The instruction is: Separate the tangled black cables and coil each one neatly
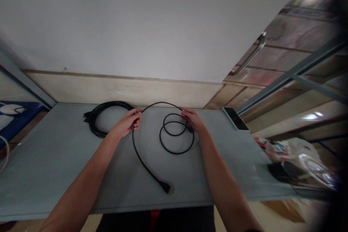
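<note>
A thin black cable [145, 167] runs between my two hands in an upward arc. My left hand [130, 121] pinches it left of centre, and from there it hangs down to a black connector [165, 187] near the table's front edge. My right hand [191, 119] has its fingers closed on the same cable, which lies in loose loops beneath and left of that hand. The cable's other end, by the right fingers, is partly hidden. Just left of my left hand lies a coiled black cable [94, 122] with its plugs at the left side.
The grey table [51, 159] stands against a pale wall. A phone [236, 119] lies at its back right. Beyond the right edge are plastic bags and a dark container [284, 171]. A blue surface with a white object [12, 109] is at the far left.
</note>
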A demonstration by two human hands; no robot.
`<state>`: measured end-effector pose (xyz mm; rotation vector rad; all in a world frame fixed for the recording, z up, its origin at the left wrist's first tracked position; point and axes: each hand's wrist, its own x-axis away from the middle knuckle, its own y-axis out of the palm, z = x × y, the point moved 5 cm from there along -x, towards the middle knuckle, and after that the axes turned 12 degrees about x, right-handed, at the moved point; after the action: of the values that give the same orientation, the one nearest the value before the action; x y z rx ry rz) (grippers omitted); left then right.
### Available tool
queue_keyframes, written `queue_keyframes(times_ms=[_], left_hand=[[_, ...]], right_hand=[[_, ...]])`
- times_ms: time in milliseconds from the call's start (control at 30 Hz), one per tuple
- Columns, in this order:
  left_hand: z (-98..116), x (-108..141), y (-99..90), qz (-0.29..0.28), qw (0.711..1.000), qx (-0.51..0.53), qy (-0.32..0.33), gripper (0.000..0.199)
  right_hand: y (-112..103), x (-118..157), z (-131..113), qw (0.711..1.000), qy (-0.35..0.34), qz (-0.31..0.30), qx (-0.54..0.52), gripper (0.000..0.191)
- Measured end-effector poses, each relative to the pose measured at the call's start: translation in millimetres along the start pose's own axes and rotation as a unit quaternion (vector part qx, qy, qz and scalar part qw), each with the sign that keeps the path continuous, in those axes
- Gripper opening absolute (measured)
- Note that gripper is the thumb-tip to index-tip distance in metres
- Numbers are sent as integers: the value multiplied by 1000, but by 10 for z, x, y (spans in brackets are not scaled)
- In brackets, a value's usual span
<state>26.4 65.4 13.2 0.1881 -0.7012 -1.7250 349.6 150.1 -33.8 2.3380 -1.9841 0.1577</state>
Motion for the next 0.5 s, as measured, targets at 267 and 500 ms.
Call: queue_keyframes(times_ms=[267,500], left_hand=[[-153,-39,118,23,992,-116,39,43],[-140,-87,116,78,958,-235,143,49]], right_hand=[[423,-24,4,998,-44,-1,-42,32],[499,-31,-52,995,-76,50,-45,31]])
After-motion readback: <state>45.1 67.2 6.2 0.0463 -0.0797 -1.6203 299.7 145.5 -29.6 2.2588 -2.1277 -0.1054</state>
